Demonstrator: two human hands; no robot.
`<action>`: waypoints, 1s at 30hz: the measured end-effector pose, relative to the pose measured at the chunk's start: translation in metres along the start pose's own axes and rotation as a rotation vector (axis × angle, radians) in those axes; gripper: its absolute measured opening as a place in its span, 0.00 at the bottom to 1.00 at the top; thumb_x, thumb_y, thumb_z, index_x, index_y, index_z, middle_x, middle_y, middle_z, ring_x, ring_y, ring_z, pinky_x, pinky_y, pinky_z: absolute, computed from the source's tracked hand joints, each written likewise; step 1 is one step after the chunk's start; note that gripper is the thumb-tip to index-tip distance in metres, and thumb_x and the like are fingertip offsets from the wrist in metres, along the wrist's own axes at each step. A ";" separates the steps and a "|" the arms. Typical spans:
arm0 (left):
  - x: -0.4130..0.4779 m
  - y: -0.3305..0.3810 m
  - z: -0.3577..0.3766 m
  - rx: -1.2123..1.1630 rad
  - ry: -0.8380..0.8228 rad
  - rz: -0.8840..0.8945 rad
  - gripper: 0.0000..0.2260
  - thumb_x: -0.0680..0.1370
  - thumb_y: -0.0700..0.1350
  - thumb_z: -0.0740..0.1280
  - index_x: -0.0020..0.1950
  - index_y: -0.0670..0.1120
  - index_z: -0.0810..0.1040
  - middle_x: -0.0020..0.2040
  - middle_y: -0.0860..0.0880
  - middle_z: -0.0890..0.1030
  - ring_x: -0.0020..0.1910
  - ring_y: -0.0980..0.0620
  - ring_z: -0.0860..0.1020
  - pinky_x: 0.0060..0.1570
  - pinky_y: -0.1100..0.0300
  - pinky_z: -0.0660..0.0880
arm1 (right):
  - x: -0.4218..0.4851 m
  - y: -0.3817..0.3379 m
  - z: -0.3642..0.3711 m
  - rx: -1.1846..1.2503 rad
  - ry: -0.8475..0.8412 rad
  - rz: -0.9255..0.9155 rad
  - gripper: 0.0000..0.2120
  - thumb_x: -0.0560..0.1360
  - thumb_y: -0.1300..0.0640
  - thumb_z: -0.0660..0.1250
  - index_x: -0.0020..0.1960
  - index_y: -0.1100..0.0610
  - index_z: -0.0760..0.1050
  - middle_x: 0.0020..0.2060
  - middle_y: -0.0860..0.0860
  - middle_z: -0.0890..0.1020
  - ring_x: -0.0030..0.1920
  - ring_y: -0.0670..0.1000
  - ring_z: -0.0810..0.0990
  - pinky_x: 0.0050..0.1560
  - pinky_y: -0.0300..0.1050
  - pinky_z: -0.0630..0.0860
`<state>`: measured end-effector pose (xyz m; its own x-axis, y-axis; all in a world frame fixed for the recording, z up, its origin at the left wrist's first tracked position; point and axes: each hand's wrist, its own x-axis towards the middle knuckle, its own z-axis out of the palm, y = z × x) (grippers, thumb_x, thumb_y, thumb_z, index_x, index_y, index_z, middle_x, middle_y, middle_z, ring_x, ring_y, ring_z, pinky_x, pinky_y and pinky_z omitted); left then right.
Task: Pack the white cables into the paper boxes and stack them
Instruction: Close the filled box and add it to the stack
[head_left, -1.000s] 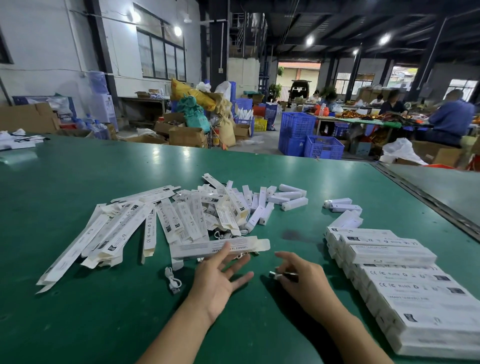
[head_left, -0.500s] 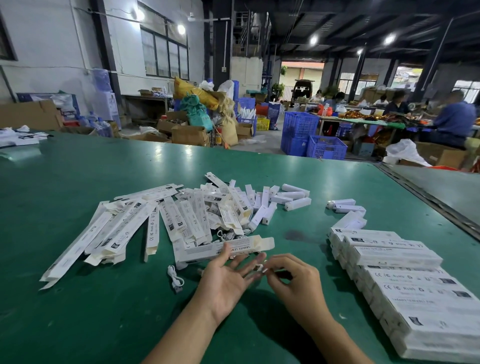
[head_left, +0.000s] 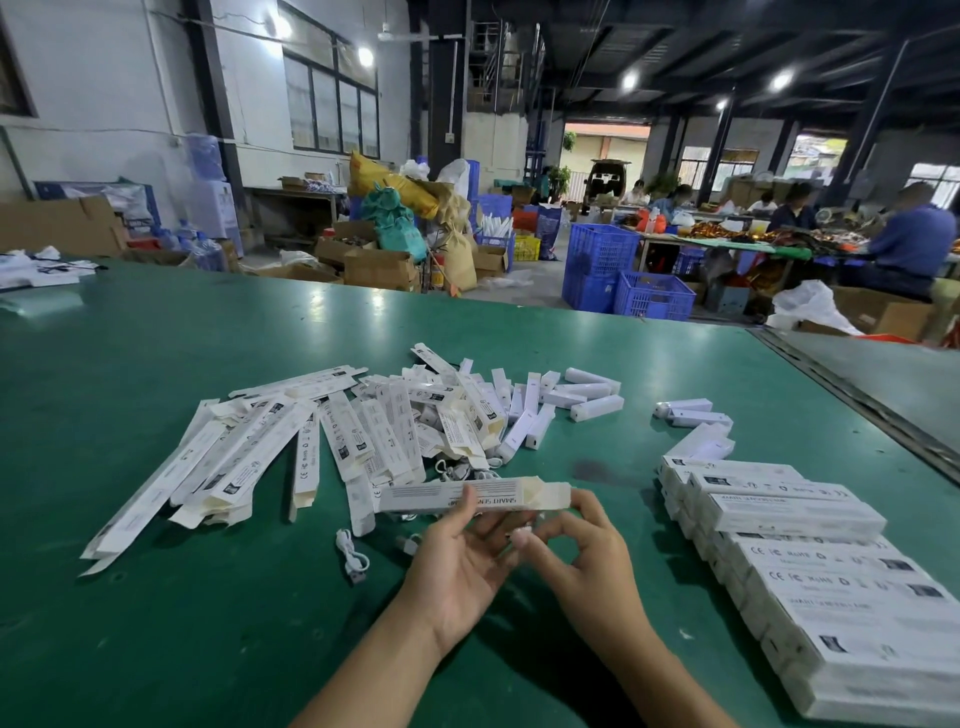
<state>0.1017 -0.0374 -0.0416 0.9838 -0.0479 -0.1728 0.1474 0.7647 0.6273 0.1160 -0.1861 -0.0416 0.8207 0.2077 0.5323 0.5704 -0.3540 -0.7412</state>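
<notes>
Change: right hand (head_left: 582, 558), fingers (head_left: 546, 531) pinching a white cable (head_left: 521, 538), has met left hand (head_left: 457, 566), fingers (head_left: 500, 524) spread, just short of the open box (head_left: 415, 498); loading likely next.

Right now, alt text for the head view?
Two bare hands meet over a green table: the right hand pinches a small white piece, the left hand is open against a long paper box. Flat boxes lie piled at left, packed boxes stacked at right.
</notes>
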 end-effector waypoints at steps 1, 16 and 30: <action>0.000 -0.001 0.001 0.017 -0.002 -0.011 0.21 0.76 0.53 0.64 0.52 0.36 0.86 0.49 0.37 0.85 0.42 0.46 0.85 0.34 0.58 0.81 | 0.000 0.000 0.001 0.030 -0.011 0.020 0.10 0.68 0.57 0.78 0.34 0.55 0.76 0.44 0.43 0.80 0.48 0.44 0.81 0.49 0.33 0.73; -0.003 -0.001 0.004 0.023 -0.047 0.060 0.23 0.77 0.53 0.61 0.60 0.35 0.78 0.49 0.37 0.84 0.45 0.44 0.84 0.35 0.53 0.80 | 0.002 0.009 -0.002 0.286 -0.226 0.237 0.17 0.64 0.58 0.72 0.54 0.52 0.81 0.44 0.52 0.86 0.45 0.47 0.83 0.52 0.42 0.79; 0.008 0.005 -0.012 0.361 0.246 0.412 0.11 0.77 0.48 0.70 0.52 0.42 0.76 0.39 0.48 0.84 0.38 0.48 0.84 0.36 0.57 0.80 | 0.007 0.016 -0.011 0.282 0.131 0.265 0.17 0.72 0.68 0.73 0.54 0.49 0.81 0.42 0.45 0.86 0.42 0.42 0.83 0.46 0.31 0.76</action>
<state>0.1088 -0.0263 -0.0484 0.9210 0.3895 -0.0045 -0.1734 0.4203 0.8906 0.1306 -0.2001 -0.0451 0.9395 0.0182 0.3422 0.3420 -0.1114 -0.9331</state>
